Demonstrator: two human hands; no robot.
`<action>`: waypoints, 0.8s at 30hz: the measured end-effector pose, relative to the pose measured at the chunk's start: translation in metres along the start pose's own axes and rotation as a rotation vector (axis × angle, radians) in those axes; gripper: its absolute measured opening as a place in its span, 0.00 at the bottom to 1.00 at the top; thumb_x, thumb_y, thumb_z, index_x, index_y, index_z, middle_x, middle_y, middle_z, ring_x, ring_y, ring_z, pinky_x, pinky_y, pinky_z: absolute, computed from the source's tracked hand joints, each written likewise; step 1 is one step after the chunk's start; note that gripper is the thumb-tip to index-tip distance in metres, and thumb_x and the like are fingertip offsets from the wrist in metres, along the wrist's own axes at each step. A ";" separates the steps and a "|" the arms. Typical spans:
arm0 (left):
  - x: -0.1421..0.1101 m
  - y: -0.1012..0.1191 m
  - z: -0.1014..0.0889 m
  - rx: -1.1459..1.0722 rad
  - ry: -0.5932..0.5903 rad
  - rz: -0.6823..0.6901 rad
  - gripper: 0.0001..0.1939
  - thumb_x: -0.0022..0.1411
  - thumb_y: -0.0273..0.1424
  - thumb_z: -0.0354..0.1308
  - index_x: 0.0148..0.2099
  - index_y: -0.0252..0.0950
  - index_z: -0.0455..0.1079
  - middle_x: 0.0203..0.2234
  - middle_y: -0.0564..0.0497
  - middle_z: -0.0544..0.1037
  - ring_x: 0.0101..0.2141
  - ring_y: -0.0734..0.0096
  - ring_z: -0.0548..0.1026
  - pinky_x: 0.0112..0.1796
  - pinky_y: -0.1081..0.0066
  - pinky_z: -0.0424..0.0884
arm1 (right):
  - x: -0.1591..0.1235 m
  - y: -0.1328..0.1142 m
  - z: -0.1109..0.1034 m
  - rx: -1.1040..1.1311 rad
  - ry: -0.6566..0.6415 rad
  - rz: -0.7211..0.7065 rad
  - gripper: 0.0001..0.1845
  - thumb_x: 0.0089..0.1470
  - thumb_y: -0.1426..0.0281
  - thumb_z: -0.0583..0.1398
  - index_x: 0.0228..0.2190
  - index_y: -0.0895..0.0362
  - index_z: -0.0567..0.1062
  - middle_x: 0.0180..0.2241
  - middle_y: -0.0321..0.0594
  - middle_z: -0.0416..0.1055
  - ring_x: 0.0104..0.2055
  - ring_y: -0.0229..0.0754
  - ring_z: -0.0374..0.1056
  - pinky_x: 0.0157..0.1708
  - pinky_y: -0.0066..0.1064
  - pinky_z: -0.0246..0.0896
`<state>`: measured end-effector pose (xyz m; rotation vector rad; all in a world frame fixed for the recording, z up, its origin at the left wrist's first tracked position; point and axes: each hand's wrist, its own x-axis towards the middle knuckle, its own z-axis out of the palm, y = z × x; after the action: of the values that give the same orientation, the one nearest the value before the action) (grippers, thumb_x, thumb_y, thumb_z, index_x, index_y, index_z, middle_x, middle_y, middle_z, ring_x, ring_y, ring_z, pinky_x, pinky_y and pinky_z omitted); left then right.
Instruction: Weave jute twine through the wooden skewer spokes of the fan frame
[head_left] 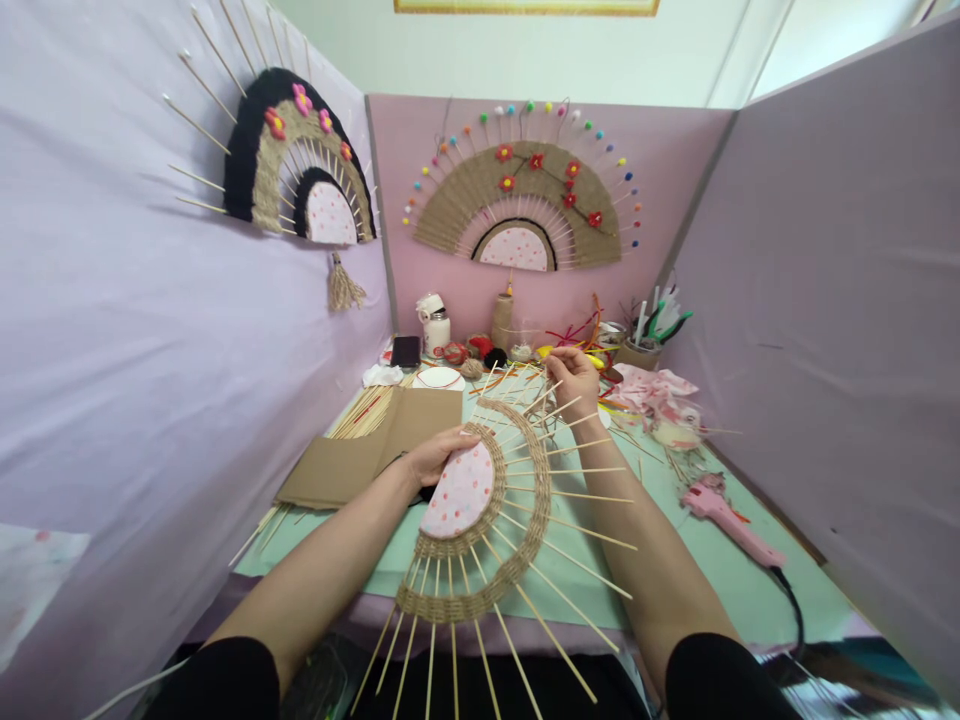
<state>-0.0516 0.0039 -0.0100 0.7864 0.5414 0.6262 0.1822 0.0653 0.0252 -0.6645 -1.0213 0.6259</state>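
Observation:
My left hand (437,456) grips a half-round woven fan (541,490) by its flat edge, thumb on top. A white half-circle of fabric with pink dots (461,492) forms the fan's middle. Jute weaving borders it, and a second jute band runs farther out across thin wooden sticks that spread like rays. The fan is tilted, its sticks pointing right and toward me. My right hand (576,380) is raised by the far end of the band, fingers pinched on a strand of jute twine (546,398). The strand is thin and partly lost among the sticks.
A pink glue gun (735,525) with a black cord lies at right. Folded brown cardboard (360,460) covers loose sticks at left. Behind stand a white bottle (433,326), a twine cone (502,322) and a tool pot (639,355). Finished fans (442,215) hang on the partitions.

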 end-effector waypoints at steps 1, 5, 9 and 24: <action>0.000 0.000 0.000 0.000 0.000 -0.001 0.10 0.51 0.23 0.60 0.39 0.30 0.68 0.29 0.46 0.78 0.28 0.70 0.77 0.32 0.73 0.72 | 0.000 0.002 0.000 0.004 -0.010 0.023 0.11 0.39 0.68 0.65 0.28 0.55 0.72 0.22 0.31 0.69 0.21 0.32 0.60 0.24 0.26 0.55; 0.000 0.000 0.002 -0.006 -0.002 -0.009 0.12 0.50 0.23 0.60 0.40 0.30 0.68 0.29 0.46 0.79 0.28 0.69 0.77 0.33 0.71 0.72 | -0.002 0.008 -0.001 0.031 -0.048 0.174 0.12 0.37 0.66 0.66 0.28 0.55 0.71 0.23 0.31 0.70 0.21 0.32 0.61 0.23 0.26 0.55; 0.000 0.000 0.002 -0.014 -0.016 -0.005 0.11 0.51 0.23 0.60 0.39 0.31 0.68 0.29 0.46 0.79 0.29 0.68 0.77 0.33 0.71 0.72 | -0.007 0.013 0.002 0.021 -0.098 0.295 0.14 0.35 0.64 0.66 0.27 0.55 0.71 0.21 0.31 0.68 0.19 0.32 0.59 0.20 0.26 0.53; -0.001 0.004 -0.001 0.028 0.016 0.060 0.14 0.51 0.23 0.60 0.42 0.31 0.68 0.31 0.45 0.78 0.29 0.69 0.77 0.35 0.70 0.71 | -0.054 0.028 0.044 -0.049 -0.300 0.486 0.11 0.32 0.65 0.67 0.21 0.54 0.72 0.18 0.31 0.67 0.20 0.34 0.57 0.20 0.28 0.53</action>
<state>-0.0539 0.0057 -0.0077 0.8272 0.5438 0.6815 0.1169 0.0521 -0.0097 -0.8896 -1.1616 1.1533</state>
